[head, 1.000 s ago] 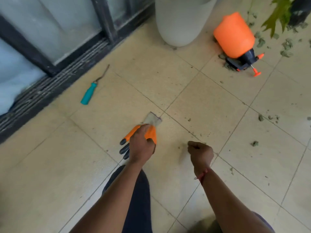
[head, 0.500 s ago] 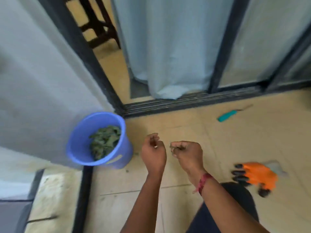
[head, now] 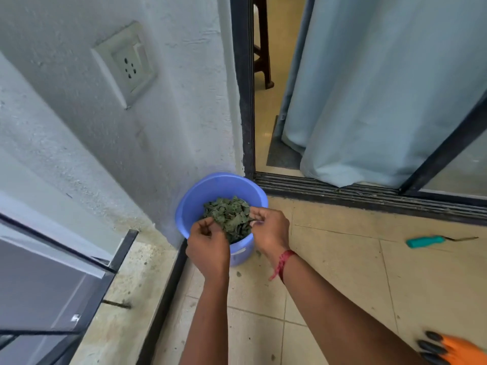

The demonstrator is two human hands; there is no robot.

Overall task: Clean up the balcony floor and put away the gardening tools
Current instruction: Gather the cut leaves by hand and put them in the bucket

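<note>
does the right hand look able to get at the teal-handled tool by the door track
Probably yes. The right hand is at the blue bucket, and the teal-handled tool lies on bare tiles to its right with nothing between, though it may need a lean.

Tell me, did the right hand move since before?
Yes. The right hand went left to the blue bucket and is now over its rim, at the leaves.
</note>
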